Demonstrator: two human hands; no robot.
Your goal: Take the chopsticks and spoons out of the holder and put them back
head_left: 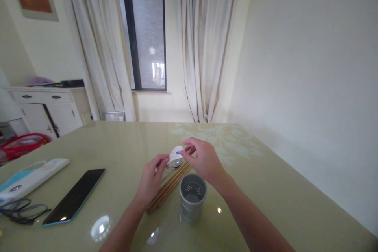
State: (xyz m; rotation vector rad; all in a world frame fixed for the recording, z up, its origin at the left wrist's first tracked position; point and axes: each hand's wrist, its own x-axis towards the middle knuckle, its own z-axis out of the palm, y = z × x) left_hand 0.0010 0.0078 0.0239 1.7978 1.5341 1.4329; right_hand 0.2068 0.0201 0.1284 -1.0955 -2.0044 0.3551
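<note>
Between my two hands is a white soup spoon [176,153] with a blue mark in its bowl. My left hand [152,177] pinches its handle end. The fingers and thumb of my right hand [202,157] are closed on the bowl's edge. Below the hands, several brown wooden chopsticks [168,189] lie in a bundle on the table. A metal spoon [176,163] lies beside them, partly hidden by my left hand and the white spoon. Near my right forearm stands a grey cylindrical utensil holder [193,201], upright, with small holes in its bottom and nothing inside.
On the left of the glossy table [124,141] lie a black tablet-like device [76,195], a white power strip-like object [35,179] and a tangled dark cable [22,210]. A wall [310,86] borders the right side. Behind are curtains and a white cabinet [50,108].
</note>
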